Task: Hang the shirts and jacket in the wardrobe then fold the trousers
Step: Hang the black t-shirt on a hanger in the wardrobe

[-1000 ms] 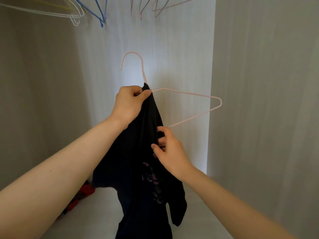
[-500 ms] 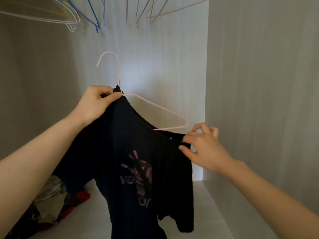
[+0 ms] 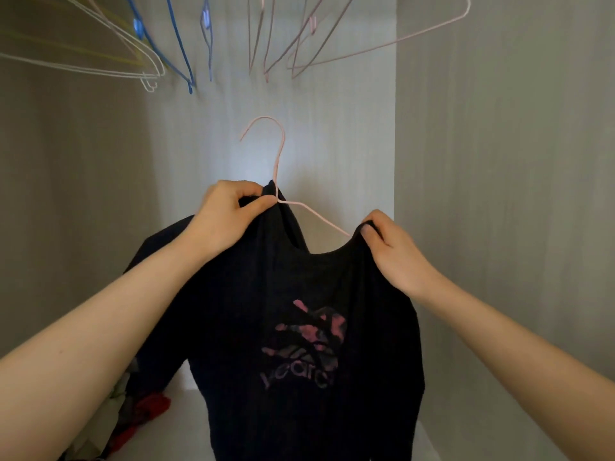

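A black T-shirt (image 3: 299,287) with a pink print on its chest hangs spread over a thin pink wire hanger (image 3: 279,151) inside the wardrobe. My left hand (image 3: 229,217) pinches the hanger's neck together with the shirt's collar. My right hand (image 3: 389,247) grips the shirt's right shoulder, pulled over the hanger's right arm. The hanger's hook stands free in the air, below the rail, which is out of view.
Several bare wire hangers (image 3: 173,44) in white, blue and pink hang along the top. A heap of clothes (image 3: 133,414), partly red, lies on the wardrobe floor at lower left. A pale side panel (image 3: 499,194) closes the right.
The shirt went from bunched beside the hanger to spread over it. My right hand moved from the cloth's middle out and up to the right shoulder. The hanger shifted back to centre.
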{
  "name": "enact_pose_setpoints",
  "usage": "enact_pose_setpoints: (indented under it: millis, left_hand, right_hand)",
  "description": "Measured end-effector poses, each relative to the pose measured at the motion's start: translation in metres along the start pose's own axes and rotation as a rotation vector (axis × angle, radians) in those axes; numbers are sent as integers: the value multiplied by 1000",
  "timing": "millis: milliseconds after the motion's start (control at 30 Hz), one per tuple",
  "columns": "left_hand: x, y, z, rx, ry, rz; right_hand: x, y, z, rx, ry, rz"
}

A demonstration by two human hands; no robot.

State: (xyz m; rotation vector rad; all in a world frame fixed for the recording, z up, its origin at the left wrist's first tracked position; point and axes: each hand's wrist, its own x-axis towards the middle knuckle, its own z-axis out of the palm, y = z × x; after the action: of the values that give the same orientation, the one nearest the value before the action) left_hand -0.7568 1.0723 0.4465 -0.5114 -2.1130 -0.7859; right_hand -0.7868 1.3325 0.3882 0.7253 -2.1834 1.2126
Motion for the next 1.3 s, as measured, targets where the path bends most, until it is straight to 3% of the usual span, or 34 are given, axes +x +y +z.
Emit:
enact_pose_setpoints:
  millis: [200,367,600,733,900,1067,1200,1300]
  left_hand:
    - [7,4,-15,106,-138,160]
    - [8,-16,-38,-2,-77,29]
    - [13,-7,-27,-71,-16,2]
    - [25,2,-21,-20,-38,28]
    - [32,3,-23,-13,-7,47]
    - [36,-13,-32,-80,234,-12]
    - [44,-20,-35,-116,292,-25]
    - [50,-18,-33,-143,287,-4]
  right_hand:
    - [27,-4,-22,312,269,134]
    - [39,-3,-58,306,400,125]
    - [49,-26,-69,-200,200,-99]
    - [56,-36,-65,-253,208,-154]
    - [57,-35,-69,-140,254,-203]
    - [48,-17,-80,-587,262,-382]
    - [48,-9,-80,-689,411,-307]
    - [48,-4,-81,-769,398,-192]
